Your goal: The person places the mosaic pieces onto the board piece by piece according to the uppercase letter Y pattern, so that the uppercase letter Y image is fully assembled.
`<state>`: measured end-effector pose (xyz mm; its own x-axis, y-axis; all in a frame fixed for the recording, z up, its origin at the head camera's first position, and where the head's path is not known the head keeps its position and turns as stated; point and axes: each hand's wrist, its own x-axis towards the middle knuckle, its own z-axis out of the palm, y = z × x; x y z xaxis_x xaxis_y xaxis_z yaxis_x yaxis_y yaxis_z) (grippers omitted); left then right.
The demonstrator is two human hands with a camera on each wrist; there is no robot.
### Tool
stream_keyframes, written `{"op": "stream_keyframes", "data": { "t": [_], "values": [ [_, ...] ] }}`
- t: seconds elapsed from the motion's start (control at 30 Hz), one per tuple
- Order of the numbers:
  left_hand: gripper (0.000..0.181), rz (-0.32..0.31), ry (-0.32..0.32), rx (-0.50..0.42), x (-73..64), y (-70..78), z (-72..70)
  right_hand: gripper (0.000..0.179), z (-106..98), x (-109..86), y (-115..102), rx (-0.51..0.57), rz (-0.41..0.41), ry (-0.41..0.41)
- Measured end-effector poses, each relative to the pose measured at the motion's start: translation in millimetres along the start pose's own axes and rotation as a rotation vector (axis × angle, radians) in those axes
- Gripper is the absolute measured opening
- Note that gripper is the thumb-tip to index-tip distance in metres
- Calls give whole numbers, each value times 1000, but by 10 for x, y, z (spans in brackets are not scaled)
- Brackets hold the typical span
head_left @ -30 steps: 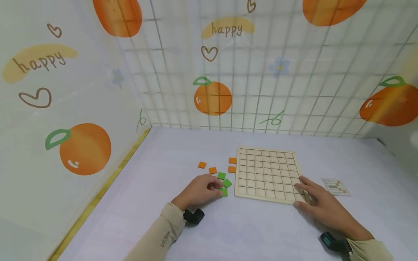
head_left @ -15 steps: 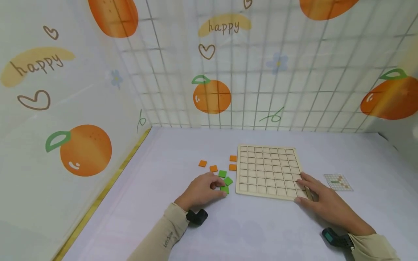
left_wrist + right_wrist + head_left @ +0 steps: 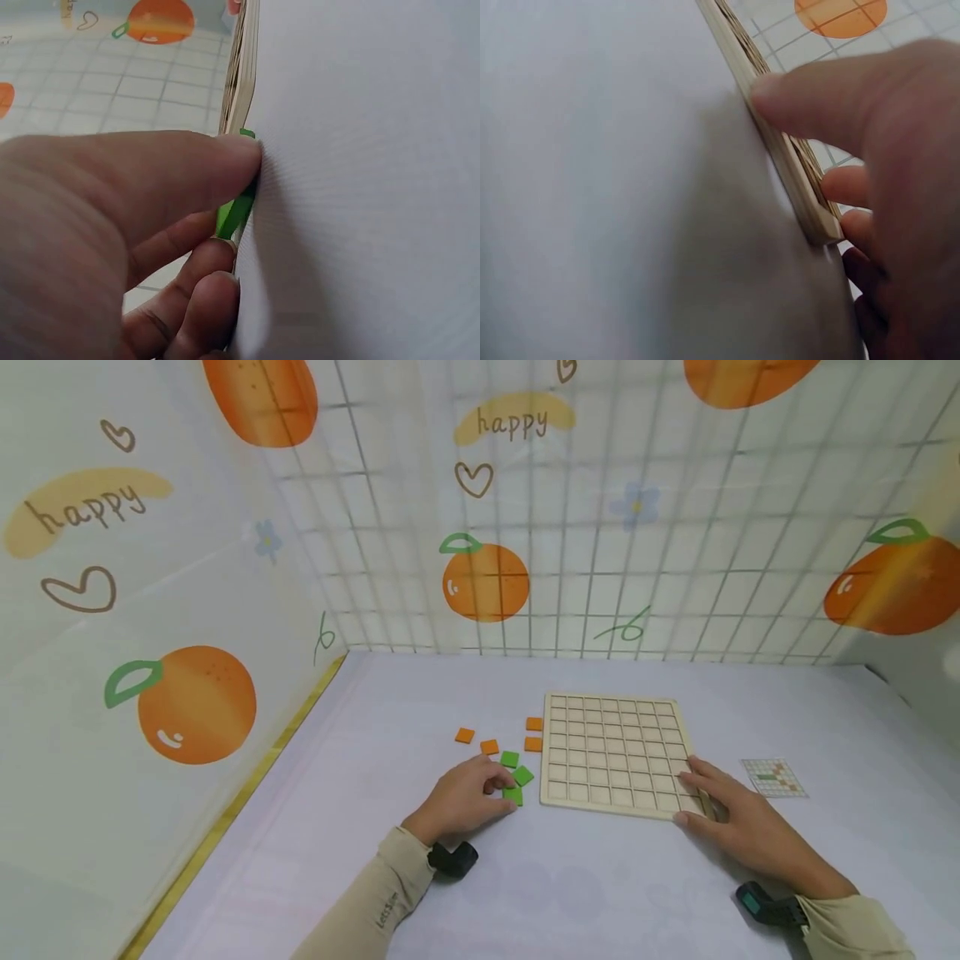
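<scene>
My left hand [image 3: 461, 797] has its thumb and index finger at a small green square tile [image 3: 513, 796], pinching it at the table. In the left wrist view, the green tile [image 3: 236, 214] shows partly behind the thumb. Two more green tiles [image 3: 522, 775] lie just beyond the fingertips. A pale wooden grid board [image 3: 615, 756] lies flat to the right, its squares bare. My right hand [image 3: 750, 827] holds the board's near right corner, thumb along the front edge and fingers at the right side. The right wrist view shows the thumb against the board's edge [image 3: 780, 150].
Several orange tiles [image 3: 465, 736] lie beyond the green ones, two of them beside the board's left edge. A small card with a printed coloured grid [image 3: 775, 777] lies right of the board. A patterned curtain [image 3: 487, 510] stands behind the white table [image 3: 375, 710].
The head view has shifted slightly. The left thumb has edged a little along the green tile; the right hand stays at the board's corner. Tiles and board lie as before.
</scene>
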<state>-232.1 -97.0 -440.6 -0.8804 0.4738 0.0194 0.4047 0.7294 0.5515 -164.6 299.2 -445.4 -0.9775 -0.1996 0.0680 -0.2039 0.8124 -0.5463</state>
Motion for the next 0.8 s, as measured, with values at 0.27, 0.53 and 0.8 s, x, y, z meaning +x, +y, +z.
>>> {"op": "stream_keyframes", "data": {
  "t": [0.27,0.53,0.8],
  "values": [
    [24,-7,19,-49,9,-30,0,82,6,10,4,-12,7,-5],
    [19,58,17,-136,51,-62,26,78,-15,-33,62,29,-6,10],
    [14,41,61,-269,30,-126,3,77,12,-7,41,26,-7,22]
  ]
}}
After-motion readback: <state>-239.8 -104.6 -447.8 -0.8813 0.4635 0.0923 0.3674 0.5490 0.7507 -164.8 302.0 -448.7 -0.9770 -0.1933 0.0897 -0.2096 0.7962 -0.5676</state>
